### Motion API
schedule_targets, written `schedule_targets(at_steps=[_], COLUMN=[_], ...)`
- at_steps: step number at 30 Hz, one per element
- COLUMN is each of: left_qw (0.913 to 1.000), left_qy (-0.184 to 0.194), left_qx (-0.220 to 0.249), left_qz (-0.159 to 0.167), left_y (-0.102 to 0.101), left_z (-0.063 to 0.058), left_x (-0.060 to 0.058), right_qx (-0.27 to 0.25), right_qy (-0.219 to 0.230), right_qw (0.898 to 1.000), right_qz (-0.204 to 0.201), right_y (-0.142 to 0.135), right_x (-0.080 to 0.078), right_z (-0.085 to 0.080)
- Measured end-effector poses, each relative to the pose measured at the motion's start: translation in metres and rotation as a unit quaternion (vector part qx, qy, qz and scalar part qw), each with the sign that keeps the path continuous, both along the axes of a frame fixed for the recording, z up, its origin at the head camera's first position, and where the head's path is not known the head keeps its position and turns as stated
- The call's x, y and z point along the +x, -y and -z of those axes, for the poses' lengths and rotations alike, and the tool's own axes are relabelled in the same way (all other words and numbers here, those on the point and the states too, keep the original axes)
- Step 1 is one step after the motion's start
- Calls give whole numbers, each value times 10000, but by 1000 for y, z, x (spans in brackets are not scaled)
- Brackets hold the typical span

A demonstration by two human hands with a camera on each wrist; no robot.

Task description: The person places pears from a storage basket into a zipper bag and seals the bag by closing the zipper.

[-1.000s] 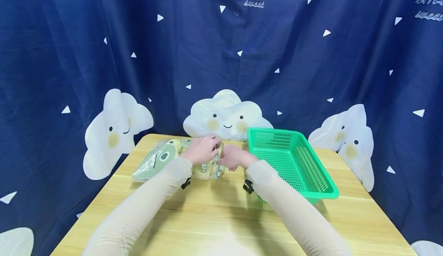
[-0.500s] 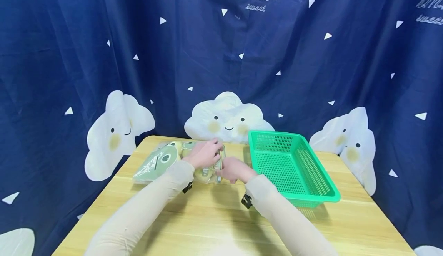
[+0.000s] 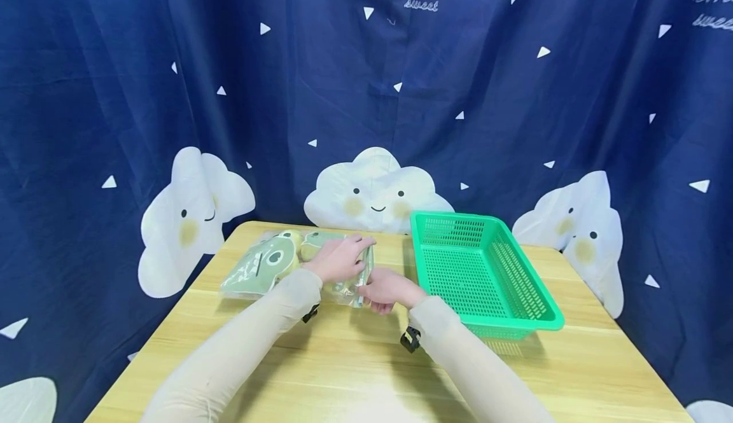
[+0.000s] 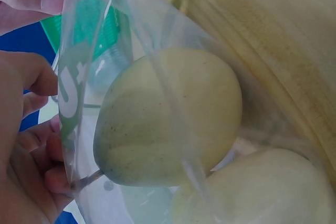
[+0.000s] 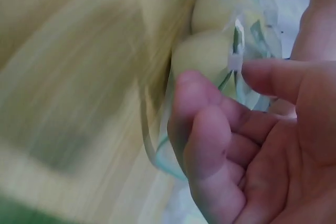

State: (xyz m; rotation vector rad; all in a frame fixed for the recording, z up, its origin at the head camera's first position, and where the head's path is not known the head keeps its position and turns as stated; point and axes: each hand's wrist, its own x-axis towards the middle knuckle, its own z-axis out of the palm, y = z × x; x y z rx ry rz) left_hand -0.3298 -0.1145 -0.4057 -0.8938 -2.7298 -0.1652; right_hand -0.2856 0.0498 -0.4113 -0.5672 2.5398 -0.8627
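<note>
A clear plastic zip bag [image 3: 254,273] with a green frog-face print lies on the table, its opening toward the right. Pale yellow pears fill it; the left wrist view shows one pear [image 4: 168,111] with its stem and part of another below it. My left hand [image 3: 338,261] lies over the opening end and holds the bag's edge, its forefinger reaching toward the far corner. At the near end of the opening, the thumb and forefinger of my right hand [image 3: 390,288] pinch the edge at a small white zip slider [image 5: 235,61]. The fingertips' contact is partly hidden.
A green plastic basket [image 3: 558,324] stands to the right of the bag, close to my right forearm. The wooden table [image 3: 343,372] ends against a dark blue curtain [image 3: 343,60] printed with clouds and triangles.
My right hand has moved along the bag's opening toward the near side. My left hand has shifted slightly right, and its forefinger is straighter. The bag and basket stay in place.
</note>
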Motion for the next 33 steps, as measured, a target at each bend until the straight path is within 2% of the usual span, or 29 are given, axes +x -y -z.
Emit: schedule_targets(at_steps=[11, 18, 23, 33], left_qw=[9998, 9988, 9992, 9983], left_qy=[-177, -418, -298, 73], left_qx=[42, 37, -166, -404], left_qz=[-17, 272, 229, 411], left_y=[5, 13, 21, 29], left_z=[4, 3, 3, 18], left_x=[10, 28, 41, 58], right_qx=[-430, -786, -1106, -1383], right_qy=[251, 366, 506, 845], right_qw=[9987, 9958, 9911, 9823], right_qz=[122, 294, 534, 945], right_y=[1, 2, 1, 1], right_x=[10, 8, 6, 5], right_z=[4, 7, 7, 12])
